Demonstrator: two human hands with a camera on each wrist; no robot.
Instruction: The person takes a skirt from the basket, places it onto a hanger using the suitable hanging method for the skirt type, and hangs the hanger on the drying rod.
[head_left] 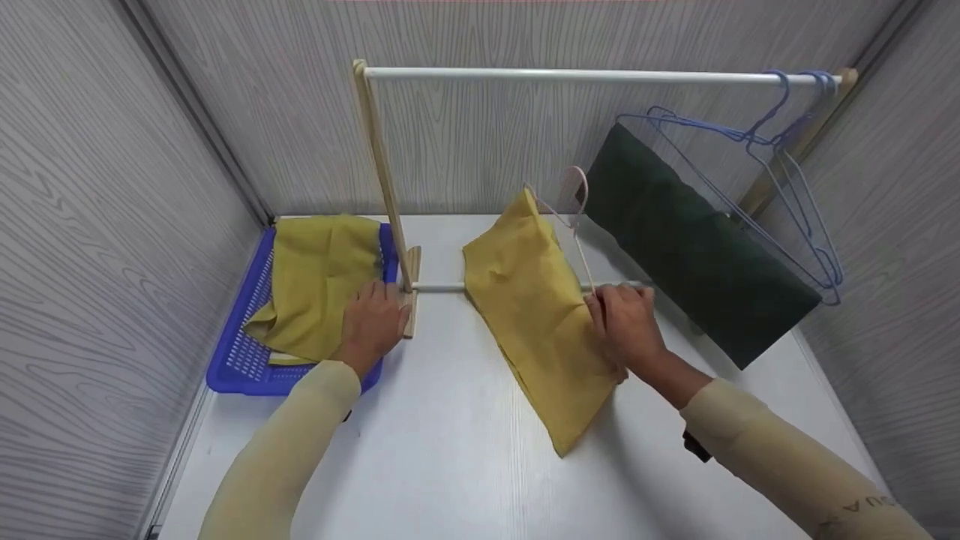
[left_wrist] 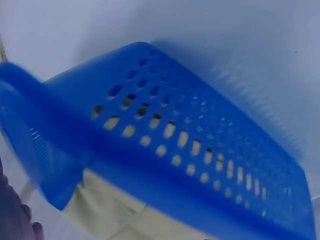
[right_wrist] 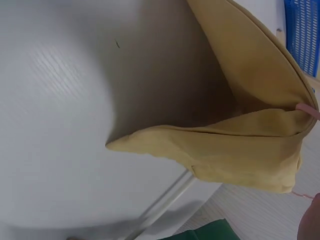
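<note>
My right hand [head_left: 626,322] grips a pink wire hanger [head_left: 580,251] near one of its lower corners. A yellow cloth [head_left: 536,322] drapes over that hanger and hangs tilted above the white table, in front of the rack's low bar. In the right wrist view, the cloth [right_wrist: 240,145] falls in two layers, with a bit of pink hanger [right_wrist: 307,110] at the fold. My left hand [head_left: 373,319] is at the right side of the blue basket [head_left: 225,367], beside the rack's wooden post, its fingers pointing forward. Another yellow cloth [head_left: 322,277] lies in the basket.
A clothes rack with a white top bar [head_left: 562,74] and wooden posts [head_left: 379,157] stands at the back. Blue hangers [head_left: 772,139] hang at its right end, a dark green cloth [head_left: 690,240] on them. Grey wood-patterned walls [head_left: 67,247] enclose the table.
</note>
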